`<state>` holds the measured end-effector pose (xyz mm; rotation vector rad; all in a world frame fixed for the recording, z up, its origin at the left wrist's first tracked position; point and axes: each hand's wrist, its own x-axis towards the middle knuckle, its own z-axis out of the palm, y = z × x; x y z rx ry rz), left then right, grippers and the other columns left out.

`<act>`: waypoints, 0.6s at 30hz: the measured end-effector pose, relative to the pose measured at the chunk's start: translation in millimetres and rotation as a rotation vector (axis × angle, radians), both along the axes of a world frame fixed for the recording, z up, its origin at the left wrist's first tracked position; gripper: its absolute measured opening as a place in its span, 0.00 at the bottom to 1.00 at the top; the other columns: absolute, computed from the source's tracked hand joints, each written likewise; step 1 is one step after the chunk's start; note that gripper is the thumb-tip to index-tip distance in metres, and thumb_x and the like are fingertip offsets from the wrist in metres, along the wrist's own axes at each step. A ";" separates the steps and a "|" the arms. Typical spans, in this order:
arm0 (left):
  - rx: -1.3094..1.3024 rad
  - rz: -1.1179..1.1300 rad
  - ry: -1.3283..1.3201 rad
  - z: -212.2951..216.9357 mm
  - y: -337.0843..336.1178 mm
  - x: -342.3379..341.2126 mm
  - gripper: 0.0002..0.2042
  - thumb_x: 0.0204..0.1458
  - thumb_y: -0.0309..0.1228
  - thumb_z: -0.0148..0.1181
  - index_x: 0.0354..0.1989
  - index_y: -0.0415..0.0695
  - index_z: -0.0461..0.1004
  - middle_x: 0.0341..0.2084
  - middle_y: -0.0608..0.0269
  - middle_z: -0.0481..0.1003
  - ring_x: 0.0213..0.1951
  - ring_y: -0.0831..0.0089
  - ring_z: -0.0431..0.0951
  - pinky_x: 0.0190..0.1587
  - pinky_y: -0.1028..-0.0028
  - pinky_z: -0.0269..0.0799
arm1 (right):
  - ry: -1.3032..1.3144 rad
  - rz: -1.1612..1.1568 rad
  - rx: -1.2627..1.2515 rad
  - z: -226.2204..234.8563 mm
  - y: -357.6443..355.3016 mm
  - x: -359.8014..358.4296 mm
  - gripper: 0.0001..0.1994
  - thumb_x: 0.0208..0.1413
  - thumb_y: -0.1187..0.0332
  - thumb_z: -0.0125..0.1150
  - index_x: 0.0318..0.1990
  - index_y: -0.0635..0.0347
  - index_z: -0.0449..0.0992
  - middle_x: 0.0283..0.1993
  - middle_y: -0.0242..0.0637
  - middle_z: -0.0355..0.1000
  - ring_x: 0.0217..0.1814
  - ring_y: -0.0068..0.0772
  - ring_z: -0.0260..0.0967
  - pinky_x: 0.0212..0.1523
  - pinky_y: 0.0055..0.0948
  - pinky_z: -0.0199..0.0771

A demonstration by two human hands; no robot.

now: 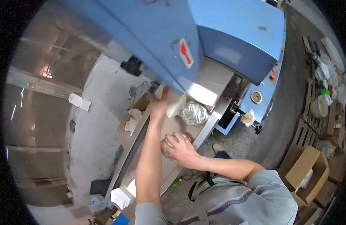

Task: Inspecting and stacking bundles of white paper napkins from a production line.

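On the blue machine [233, 30], a white-red label [186, 53]; right hand [182, 149] grips a clear bundle [166, 148]

**Daylight, motion blur and heavy fisheye bend**

Soft, even daylight fills the scene. The brightest patch is a washed-out glare on the pale surface just below the blue machine housing [233, 33]. Beneath the housing's overhang lies shadow. The housing's near edge is smeared by motion blur. Straight lines left of the housing bow strongly, and black corners ring the frame.

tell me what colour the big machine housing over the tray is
Blue, with a red-and-white sticker; the machine housing shows in the head view.
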<state>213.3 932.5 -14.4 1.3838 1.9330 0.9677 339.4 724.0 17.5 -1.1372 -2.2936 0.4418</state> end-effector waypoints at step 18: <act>-0.102 -0.174 -0.157 12.6 27.0 45.8 0.33 0.45 0.40 0.64 0.57 0.32 0.64 0.51 0.45 0.72 0.50 0.59 0.74 0.51 0.66 0.70 | 0.090 -0.042 -0.022 -22.5 5.2 13.5 0.40 0.36 0.61 0.73 0.60 0.54 0.62 0.62 0.44 0.54 0.62 0.54 0.53 0.56 0.50 0.65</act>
